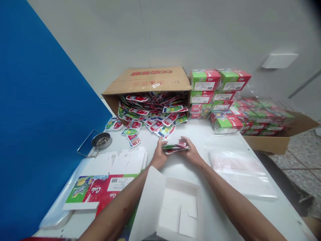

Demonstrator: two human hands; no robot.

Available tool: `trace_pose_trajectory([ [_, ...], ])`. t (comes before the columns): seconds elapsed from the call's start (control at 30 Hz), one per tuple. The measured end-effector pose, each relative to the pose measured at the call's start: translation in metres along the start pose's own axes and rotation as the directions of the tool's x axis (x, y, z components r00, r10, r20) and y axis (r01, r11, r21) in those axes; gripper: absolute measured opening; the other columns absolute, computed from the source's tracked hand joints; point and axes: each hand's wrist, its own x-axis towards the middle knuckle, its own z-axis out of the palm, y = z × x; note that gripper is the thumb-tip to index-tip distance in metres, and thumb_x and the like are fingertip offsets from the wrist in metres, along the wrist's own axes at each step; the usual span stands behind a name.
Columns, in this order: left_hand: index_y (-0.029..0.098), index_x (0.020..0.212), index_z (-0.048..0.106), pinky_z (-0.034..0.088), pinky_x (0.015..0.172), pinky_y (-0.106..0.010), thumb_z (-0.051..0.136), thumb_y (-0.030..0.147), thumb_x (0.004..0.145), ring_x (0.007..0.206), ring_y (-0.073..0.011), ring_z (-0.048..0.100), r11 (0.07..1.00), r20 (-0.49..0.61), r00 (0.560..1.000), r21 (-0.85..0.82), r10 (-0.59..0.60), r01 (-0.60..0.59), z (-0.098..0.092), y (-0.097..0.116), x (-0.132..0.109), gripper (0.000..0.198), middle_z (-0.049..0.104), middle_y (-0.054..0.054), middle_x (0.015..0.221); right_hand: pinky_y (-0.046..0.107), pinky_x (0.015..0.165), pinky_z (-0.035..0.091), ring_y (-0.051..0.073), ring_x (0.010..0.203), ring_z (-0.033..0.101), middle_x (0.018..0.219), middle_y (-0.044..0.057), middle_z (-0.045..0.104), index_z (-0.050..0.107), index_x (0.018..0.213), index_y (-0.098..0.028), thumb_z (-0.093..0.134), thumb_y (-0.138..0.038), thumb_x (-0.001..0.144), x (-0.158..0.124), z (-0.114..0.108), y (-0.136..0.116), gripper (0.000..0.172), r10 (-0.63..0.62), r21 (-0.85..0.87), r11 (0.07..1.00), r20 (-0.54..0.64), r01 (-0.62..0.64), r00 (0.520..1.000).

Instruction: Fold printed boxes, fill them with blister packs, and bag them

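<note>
Between my two hands, just above the table, is a small stack of red and green candy packets. My left hand is closed on the stack's left end, and my right hand grips the right end. Nearer to me, between my forearms, stands an open white box with its flap raised to the left and its inside bare. Beyond my hands a brown carton lies on its side, full of loose packets. Some of these packets have spilled onto the table by the carton's mouth.
Flat printed box blanks lie at left, near a round metal tin with a wire handle. Packed boxes are stacked behind right. Clear plastic bags lie at right. Another carton holds more wrapped boxes beyond the table edge.
</note>
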Motion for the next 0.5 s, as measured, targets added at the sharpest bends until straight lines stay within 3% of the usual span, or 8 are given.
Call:
trace_pose_trajectory([
  [0.13,0.022,0.157,0.016,0.052,0.100,-0.042,0.082,0.041,0.072,0.118,-0.0290,0.065,0.999,0.024,1.000,-0.033,-0.014,0.014,0.000,0.006,0.004,0.109,0.051,-0.021,0.141,0.044,0.104,0.047,0.027,0.113,0.064,0.130,0.010,0.062,0.049,0.134,-0.024,0.082,-0.034,0.063,0.005,0.005,-0.002,0.078,0.059,0.018,0.998,-0.033,-0.058,0.998],
  [0.33,0.021,0.158,0.014,0.051,0.103,-0.042,0.080,0.031,0.074,0.117,-0.0271,0.065,0.991,0.055,0.998,-0.128,-0.032,0.039,-0.001,0.011,-0.001,0.108,0.048,-0.020,0.143,0.042,0.103,0.047,0.027,0.110,0.066,0.127,0.009,0.063,0.049,0.133,-0.023,0.083,-0.030,0.060,0.007,0.010,-0.007,0.080,0.101,0.068,0.993,-0.036,-0.098,0.994],
  [0.5,0.020,0.156,0.024,0.050,0.102,-0.042,0.076,0.028,0.078,0.109,-0.0246,0.066,0.996,0.002,1.000,-0.083,0.024,-0.023,0.001,0.015,-0.001,0.093,0.061,-0.014,0.129,0.042,0.101,0.048,0.026,0.103,0.067,0.113,0.005,0.069,0.051,0.131,-0.024,0.079,-0.029,0.064,0.007,0.022,-0.008,0.073,0.098,0.085,0.992,-0.051,-0.094,0.994],
])
